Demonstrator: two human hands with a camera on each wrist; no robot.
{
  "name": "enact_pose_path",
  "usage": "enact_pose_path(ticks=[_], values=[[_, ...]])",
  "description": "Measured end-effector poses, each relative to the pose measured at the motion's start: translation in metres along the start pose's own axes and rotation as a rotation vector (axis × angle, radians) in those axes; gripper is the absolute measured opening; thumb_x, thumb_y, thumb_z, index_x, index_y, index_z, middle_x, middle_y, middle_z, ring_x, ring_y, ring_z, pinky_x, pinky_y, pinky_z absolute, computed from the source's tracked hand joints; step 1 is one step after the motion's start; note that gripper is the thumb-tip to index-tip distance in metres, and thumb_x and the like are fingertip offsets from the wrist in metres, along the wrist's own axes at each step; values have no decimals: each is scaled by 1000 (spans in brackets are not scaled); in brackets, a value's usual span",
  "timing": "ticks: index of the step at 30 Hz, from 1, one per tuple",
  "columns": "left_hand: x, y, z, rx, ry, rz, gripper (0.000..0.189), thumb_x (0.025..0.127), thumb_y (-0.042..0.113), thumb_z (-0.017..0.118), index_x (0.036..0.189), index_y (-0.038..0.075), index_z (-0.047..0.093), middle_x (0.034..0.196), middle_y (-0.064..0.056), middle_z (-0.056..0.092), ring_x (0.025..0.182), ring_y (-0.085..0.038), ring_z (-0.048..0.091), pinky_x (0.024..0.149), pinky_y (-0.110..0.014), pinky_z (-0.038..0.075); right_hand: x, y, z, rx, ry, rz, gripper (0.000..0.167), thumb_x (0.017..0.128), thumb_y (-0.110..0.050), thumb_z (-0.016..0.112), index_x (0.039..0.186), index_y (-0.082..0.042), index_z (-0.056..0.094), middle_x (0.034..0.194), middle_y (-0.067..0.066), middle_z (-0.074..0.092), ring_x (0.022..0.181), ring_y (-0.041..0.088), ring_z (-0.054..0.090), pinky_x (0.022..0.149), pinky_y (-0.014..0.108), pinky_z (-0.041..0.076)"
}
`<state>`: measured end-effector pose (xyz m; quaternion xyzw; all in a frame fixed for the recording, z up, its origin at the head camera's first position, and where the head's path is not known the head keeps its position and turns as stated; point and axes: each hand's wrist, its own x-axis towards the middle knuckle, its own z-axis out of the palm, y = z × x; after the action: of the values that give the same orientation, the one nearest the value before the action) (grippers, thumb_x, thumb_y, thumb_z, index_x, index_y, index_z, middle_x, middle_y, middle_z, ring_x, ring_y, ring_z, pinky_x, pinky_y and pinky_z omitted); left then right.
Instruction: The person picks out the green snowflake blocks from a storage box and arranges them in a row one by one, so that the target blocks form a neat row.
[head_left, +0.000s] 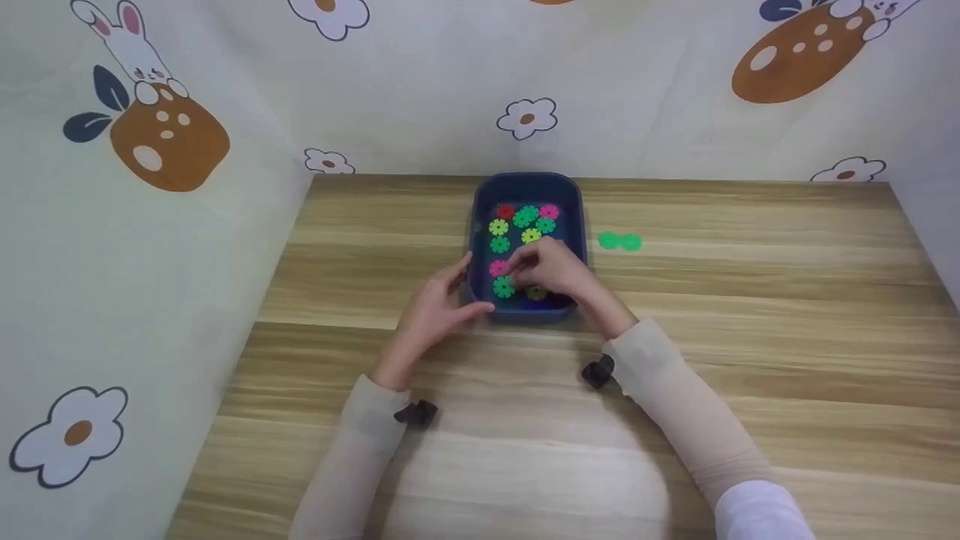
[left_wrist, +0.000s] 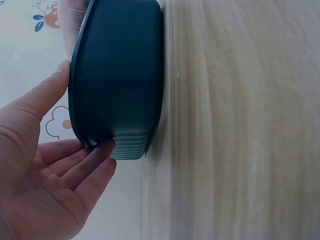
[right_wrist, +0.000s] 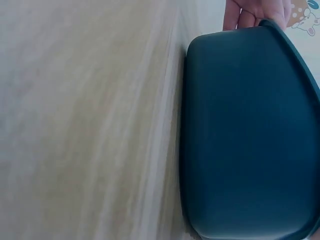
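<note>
My right hand (head_left: 553, 266) hides part of the tray (head_left: 525, 316); whether I pinch anything there, I cannot tell. The yellow disc (head_left: 530, 235) at my hand's eleven o'clock is partly covered. The tray screens its discs (head_left: 503, 287) from both wrist views. Overhead, the top edge crops a rabbit (head_left: 886, 7) at two o'clock.

The tub (left_wrist: 117, 70) my left hand (head_left: 431, 309) holds looks like smooth, matt plastic, ribbed along part of its side. Inside the tub, the discs (head_left: 499, 244) look like thin, smooth plastic, as does the green pair (head_left: 619, 241) right of the tub. Under the tub, the table (head_left: 510, 427) shows wood grain on a smooth, softly shining face. Behind the tub, the sheet (head_left: 427, 82) is matt and faintly creased; cloth or plastic, I can't tell. Nearer me than the tub, my sleeves (head_left: 679, 401) are matt cloth.
</note>
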<state>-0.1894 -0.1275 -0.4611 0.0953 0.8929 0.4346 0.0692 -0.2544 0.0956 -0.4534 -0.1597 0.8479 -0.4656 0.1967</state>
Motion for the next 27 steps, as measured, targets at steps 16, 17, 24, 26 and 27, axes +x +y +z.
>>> enact_pose_path(ticks=[16, 17, 24, 26, 27], values=[[0, 3, -1, 19, 13, 16, 85, 83, 32, 82, 152, 7, 39, 153, -18, 46, 134, -32, 55, 113, -41, 45, -5, -6, -8, 70, 208, -108, 14, 88, -8, 74, 101, -6, 79, 100, 13, 77, 80, 8, 68, 75, 20, 57], [1, 3, -1, 23, 16, 20, 86, 82, 32, 82, 152, 6, 40, 152, -19, 47, 133, -33, 55, 112, -41, 45, -5, -7, -10, 76, 219, -115, 14, 88, -8, 74, 101, -5, 79, 100, 14, 77, 80, 8, 68, 75, 19, 57], [1, 3, -2, 5, -1, -1, 86, 83, 30, 81, 153, 6, 37, 154, -19, 44, 136, -33, 52, 115, -42, 43, -6, -7, -24, 157, 266, -123, 17, 88, -5, 73, 104, 1, 77, 104, 23, 74, 77, 6, 66, 70, 15, 56], [1, 3, -2, 2, -1, 1, 87, 83, 30, 82, 153, 6, 37, 154, -19, 44, 136, -33, 52, 114, -41, 43, -8, -8, -28, 170, 284, -123, 18, 88, -4, 73, 104, 1, 76, 105, 23, 73, 77, 6, 66, 70, 15, 56], [2, 3, -1, 0, -1, 4, 87, 82, 30, 82, 153, 6, 37, 154, -19, 44, 136, -33, 52, 114, -41, 43, -9, -8, -30, 171, 293, -120, 18, 88, -4, 73, 105, 1, 77, 106, 23, 73, 77, 6, 66, 70, 15, 56]])
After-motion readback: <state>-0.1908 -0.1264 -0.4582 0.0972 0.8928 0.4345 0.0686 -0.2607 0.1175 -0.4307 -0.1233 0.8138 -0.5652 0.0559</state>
